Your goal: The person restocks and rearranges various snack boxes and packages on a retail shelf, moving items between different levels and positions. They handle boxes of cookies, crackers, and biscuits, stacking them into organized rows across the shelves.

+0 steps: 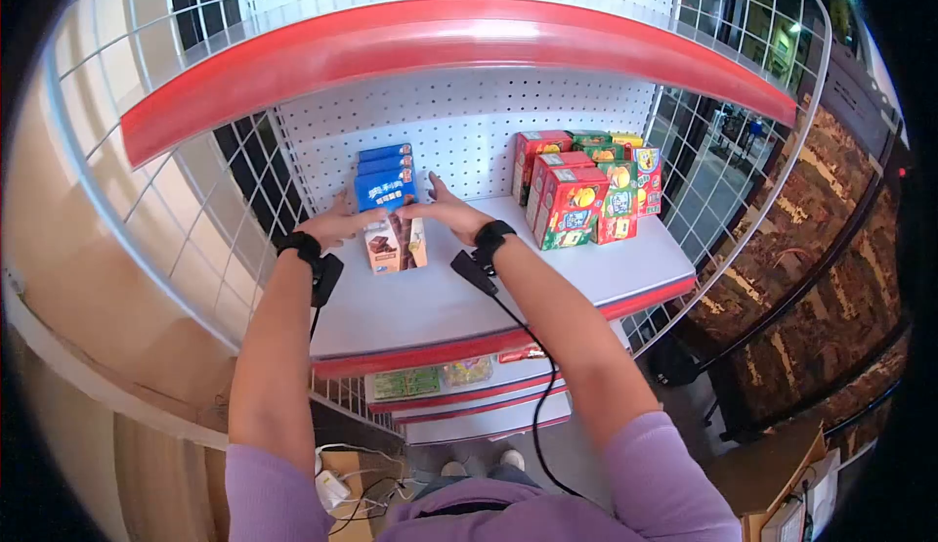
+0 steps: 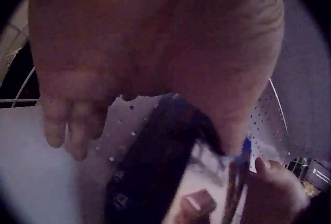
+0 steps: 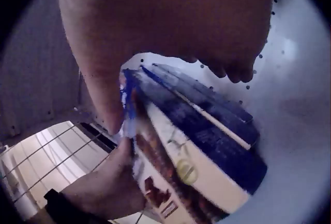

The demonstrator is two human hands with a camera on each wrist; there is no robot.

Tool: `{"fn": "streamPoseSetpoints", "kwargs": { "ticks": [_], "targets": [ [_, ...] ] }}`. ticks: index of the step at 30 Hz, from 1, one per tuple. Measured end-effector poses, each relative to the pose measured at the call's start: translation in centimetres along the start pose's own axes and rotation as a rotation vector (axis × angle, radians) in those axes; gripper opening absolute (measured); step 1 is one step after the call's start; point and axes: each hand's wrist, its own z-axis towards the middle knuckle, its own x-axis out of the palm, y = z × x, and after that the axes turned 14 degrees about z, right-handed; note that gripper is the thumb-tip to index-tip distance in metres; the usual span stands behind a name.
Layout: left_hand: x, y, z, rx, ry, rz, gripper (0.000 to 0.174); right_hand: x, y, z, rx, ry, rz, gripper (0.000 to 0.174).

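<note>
Blue biscuit boxes stand one behind another on the white shelf, the front one showing a chocolate wafer picture on its cream lower half. My left hand is at the left side of this row, its thumb laid on the front box. From the other side my right hand brings its thumb to the front of the same box. In the left wrist view the left fingers stretch out beside the dark blue side of the box. The right wrist view shows several boxes close together, with the right fingers extended beyond them.
Red and green cartons are grouped on the shelf's right side. A red-edged upper shelf overhangs the work, and wire side panels flank it. Lower shelves hold more packets. A black cable hangs from the right wrist.
</note>
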Motion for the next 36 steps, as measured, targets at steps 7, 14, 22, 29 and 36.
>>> {"fn": "streamPoseSetpoints", "kwargs": {
  "ticks": [7, 14, 22, 29, 36],
  "targets": [
    [1.3, 1.8, 2.6, 0.245, 0.004, -0.337, 0.086, 0.1, -0.3, 1.0, 0.120, 0.224, 0.185, 0.117],
    [4.8, -4.0, -8.4, 0.488, -0.077, -0.592, 0.082, 1.0, 4.0, -8.3, -0.053, 0.200, 0.243, 0.102],
    [17.4, -0.3, -19.0, 0.224, -0.029, -1.095, 0.072, -2.9, 4.3, -19.1, -0.210, 0.475, -0.403, 0.092],
    [20.5, 2.1, -23.3, 0.171, -0.297, -1.188, 0.067, -14.0, 12.2, -17.8, -0.705, -0.032, -1.129, 0.085],
    [21.7, 0.0, -24.8, 0.131, -0.369, -1.301, 0.072, -17.2, 13.0, -14.1, -0.436, 0.064, -1.470, 0.103]
  ]
}}
